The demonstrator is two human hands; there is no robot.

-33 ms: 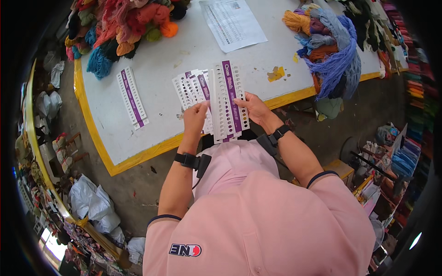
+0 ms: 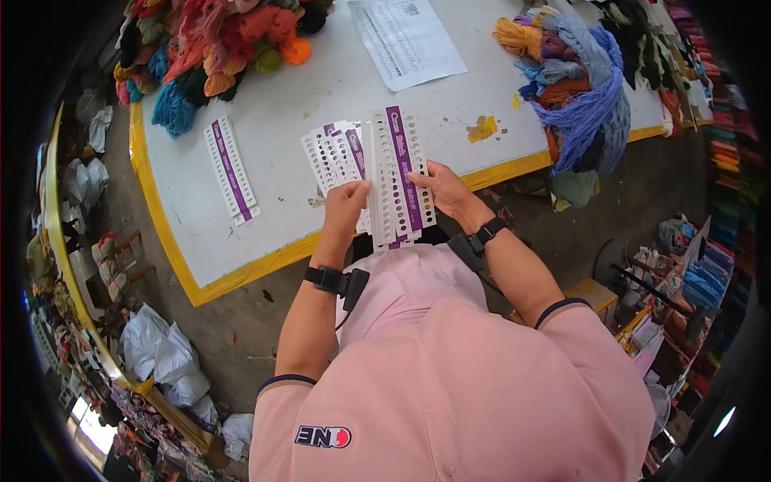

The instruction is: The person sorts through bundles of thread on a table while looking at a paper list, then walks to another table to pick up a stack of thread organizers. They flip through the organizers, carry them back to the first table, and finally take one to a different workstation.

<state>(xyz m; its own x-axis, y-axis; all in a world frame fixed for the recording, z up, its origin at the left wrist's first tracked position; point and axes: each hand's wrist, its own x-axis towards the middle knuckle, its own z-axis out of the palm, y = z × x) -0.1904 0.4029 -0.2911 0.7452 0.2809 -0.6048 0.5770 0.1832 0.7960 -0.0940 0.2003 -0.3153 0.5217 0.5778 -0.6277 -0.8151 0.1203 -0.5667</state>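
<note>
Just above the centre of the frame, at the near yellow-edged rim of the white tabletop [image 2: 265, 145], we held a stack of long white perforated cards with a purple stripe down the middle [image 2: 399, 181]. Our right hand [image 2: 443, 191] gripped the stack from its right side, thumb across the face and fingers closed behind it. Our left hand [image 2: 347, 207] pinched the lower corner of the fanned cards lying to the left of the stack [image 2: 336, 157], fingertips closed on their edge. The long axis of the cards ran almost straight up the frame, away from our chest, leaning a little to the left at the top. Both hands were touching the cards, so neither was nearer; the right carried the taller bundle, the left only its fanned edge.

Well apart, toward the left of the table, another single white-and-purple perforated card [image 2: 230, 169] lay flat, its long axis parallel. A printed paper sheet [image 2: 408, 40] lay at the upper centre, a heap of multicoloured yarn skeins [image 2: 213, 48] at the upper left, and a bundle of blue and orange yarn [image 2: 574, 80] at the upper right.
</note>
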